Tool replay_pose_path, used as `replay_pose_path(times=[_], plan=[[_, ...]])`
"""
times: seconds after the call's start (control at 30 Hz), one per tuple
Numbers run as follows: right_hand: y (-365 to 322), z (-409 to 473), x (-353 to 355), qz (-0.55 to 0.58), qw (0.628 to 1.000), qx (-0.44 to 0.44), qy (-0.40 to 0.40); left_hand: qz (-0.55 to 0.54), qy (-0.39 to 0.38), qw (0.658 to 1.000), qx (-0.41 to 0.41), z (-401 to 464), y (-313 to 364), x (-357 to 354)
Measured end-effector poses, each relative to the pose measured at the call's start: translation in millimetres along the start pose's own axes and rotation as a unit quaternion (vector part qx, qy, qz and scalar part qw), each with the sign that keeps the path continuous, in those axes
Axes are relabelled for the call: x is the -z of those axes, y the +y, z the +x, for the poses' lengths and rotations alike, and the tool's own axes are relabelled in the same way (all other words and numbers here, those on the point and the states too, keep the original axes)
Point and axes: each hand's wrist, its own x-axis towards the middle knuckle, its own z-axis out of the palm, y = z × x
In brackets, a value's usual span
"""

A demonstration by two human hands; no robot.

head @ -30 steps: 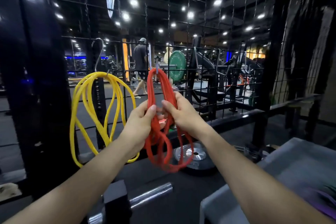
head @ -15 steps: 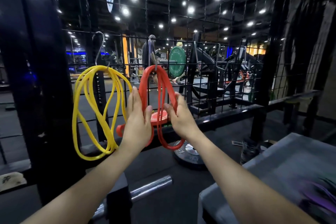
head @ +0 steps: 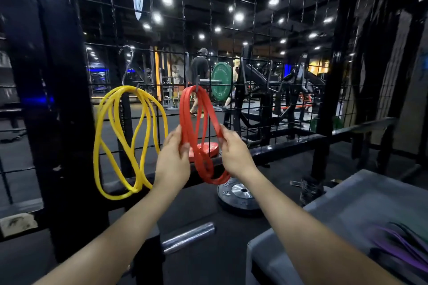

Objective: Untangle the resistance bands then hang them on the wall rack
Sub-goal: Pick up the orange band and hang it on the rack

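On the wire rack point(head: 231, 58), red band point(head: 196, 122) pinched by left hand point(head: 172, 157) and right hand point(head: 234, 152), purple bands point(head: 393, 243) in grey bin point(head: 335, 210)

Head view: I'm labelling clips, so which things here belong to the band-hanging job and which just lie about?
Belong to the job:
red rubber resistance band, held by left hand and right hand
yellow rubber resistance band
black wire grid rack
purple bands in grey bin

Lying about:
black weight plate
chrome bar end

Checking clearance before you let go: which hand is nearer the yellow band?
Left. The left hand holds the red band just right of the yellow band; the right hand grips it farther right.
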Motion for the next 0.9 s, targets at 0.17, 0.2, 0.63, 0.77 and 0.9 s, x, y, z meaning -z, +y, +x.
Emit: replay_pose_path(times=[0.17,0.2,0.63,0.77,0.9], plan=[[-2,-7,4,-0.007,1.000,-0.010,-0.004,0.032,0.046,0.998,-0.019,-8,11,3],[-2,-8,6,-0.011,1.000,-0.011,-0.002,0.032,0.058,0.997,-0.027,-8,13,4],[19,-47,56,-0.047,0.998,-0.011,0.047,0.027,-0.010,0.985,-0.167,-41,34,-47],[45,-70,83,-0.078,0.994,-0.051,0.057,-0.030,-0.086,0.989,-0.118,-54,44,-90],[82,-102,117,-0.125,0.984,-0.111,0.065,-0.071,-0.151,0.980,-0.113,-71,59,-147]])
